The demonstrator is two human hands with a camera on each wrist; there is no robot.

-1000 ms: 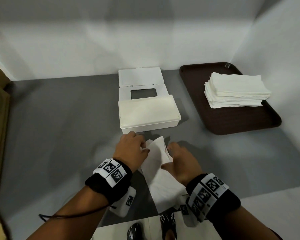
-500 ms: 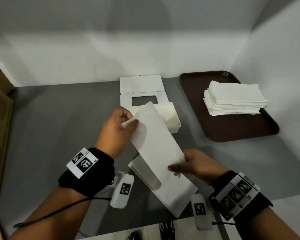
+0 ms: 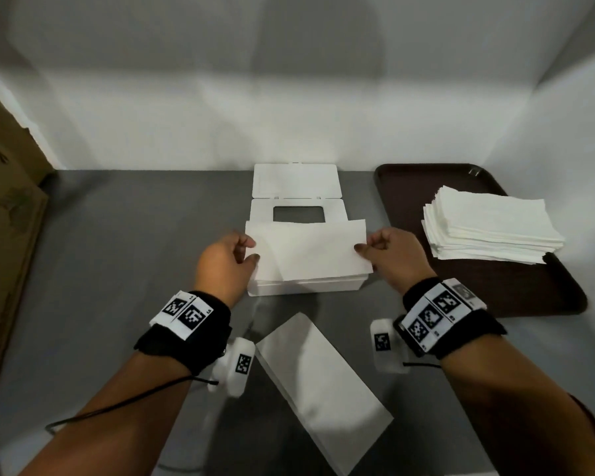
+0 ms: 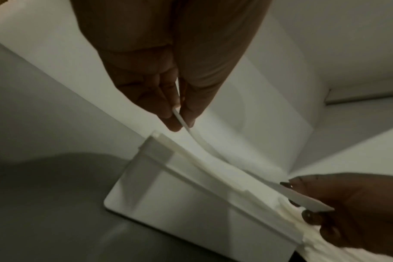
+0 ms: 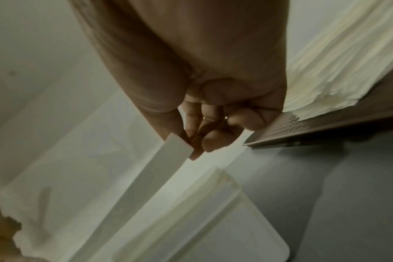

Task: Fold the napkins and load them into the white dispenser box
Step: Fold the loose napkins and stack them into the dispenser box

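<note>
Only square black-and-white coded tags on the wristbands (image 3: pixel 189 316); no readable text.

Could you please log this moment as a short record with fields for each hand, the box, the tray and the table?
left hand: pinches left end of folded napkin
right hand: pinches its right end
dispenser box: lid open, napkin held just above it
tray: brown, holds napkin stack
table: grey; another folded napkin lies near the person

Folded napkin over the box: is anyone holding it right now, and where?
Yes. The folded napkin is pinched at both short ends, the left hand on its left end, the right hand on its right, above the white dispenser box.
</note>
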